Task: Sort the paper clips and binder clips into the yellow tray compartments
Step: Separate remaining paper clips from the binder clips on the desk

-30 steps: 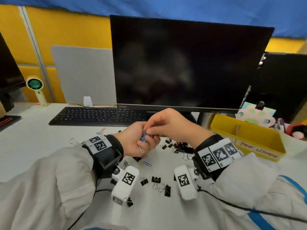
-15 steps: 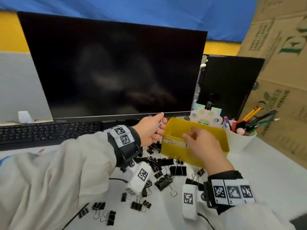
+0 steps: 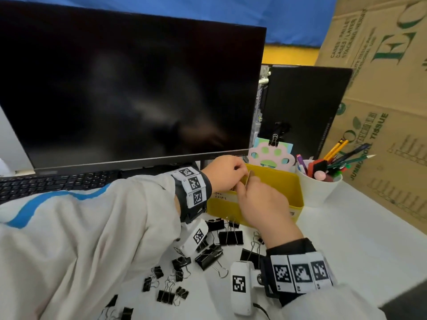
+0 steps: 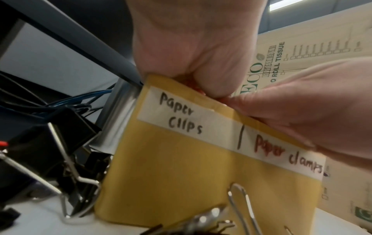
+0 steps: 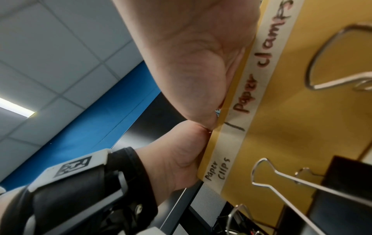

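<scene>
fingers of both hands, left hand (image 3: 225,173) and right hand (image 3: 262,202), now curl together over the yellow plastic tray (image 3: 286,188), no longer beside it; what they hold i cannot tell.

- White paper label strip (image 4: 203,127) on front wall of yellow plastic tray (image 4: 181,182): "paper clips" in black, left of a hand-drawn black divider line; "paper clamps" to its right, w/ "paper" in red.
- Brown cardboard carton (image 3: 381,107), right of desk: green print "ECO", "JUMBO ROLL TISSUE"; upper flap "CASES / PALLET", "CASES / LAYER"; remaining small print illegible.
- Black-and-white square marker tags on wrist bands (image 3: 298,273): coded patterns only; adjacent small numerals too small to read.
</scene>
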Demonstrator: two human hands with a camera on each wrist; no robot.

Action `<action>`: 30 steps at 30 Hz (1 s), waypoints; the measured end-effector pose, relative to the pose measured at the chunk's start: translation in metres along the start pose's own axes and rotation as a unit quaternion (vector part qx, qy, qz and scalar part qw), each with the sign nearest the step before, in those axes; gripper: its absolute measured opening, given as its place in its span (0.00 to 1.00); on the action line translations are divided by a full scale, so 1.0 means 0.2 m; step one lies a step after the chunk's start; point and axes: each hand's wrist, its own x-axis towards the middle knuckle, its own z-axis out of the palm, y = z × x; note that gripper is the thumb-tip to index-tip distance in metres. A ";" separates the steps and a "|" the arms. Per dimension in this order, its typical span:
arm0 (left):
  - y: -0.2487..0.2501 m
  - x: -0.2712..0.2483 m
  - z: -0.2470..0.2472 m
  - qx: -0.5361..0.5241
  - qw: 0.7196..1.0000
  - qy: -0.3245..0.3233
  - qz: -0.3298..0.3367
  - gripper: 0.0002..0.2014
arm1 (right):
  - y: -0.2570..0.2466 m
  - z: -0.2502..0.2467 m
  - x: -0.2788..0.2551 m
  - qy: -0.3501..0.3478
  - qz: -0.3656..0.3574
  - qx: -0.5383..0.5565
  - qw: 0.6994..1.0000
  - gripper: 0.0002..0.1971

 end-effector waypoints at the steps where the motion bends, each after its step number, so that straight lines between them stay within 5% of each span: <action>1: 0.00 0.00 0.00 0.014 1.000 -0.012 0.007 0.12 | 0.00 0.00 0.00 -0.005 0.002 -0.003 1.000 0.20; 7: 0.02 -0.07 -0.03 -0.028 1.000 0.005 0.010 0.18 | -0.01 -0.01 -0.01 -0.018 0.009 -0.001 1.000 0.21; 15: -0.05 -0.32 -0.40 -0.012 0.999 0.035 -0.014 0.08 | -0.17 -0.08 -0.03 0.012 0.034 0.082 0.996 0.22; 19: -0.13 -0.55 -0.60 0.117 0.988 -0.092 -0.042 0.09 | -0.40 -0.06 -0.14 -0.015 -0.099 0.126 0.987 0.15; 23: -0.20 -0.81 -0.71 0.197 0.942 -0.260 -0.075 0.08 | -0.57 0.00 -0.30 -0.157 -0.210 0.156 0.952 0.11; 26: -0.28 -1.01 -0.76 0.184 0.920 -0.327 -0.112 0.20 | -0.66 0.09 -0.38 -0.259 -0.261 0.144 0.919 0.14; 30: -0.35 -1.25 -0.80 0.217 0.882 -0.385 -0.161 0.34 | -0.80 0.18 -0.47 -0.291 -0.266 0.131 0.910 0.16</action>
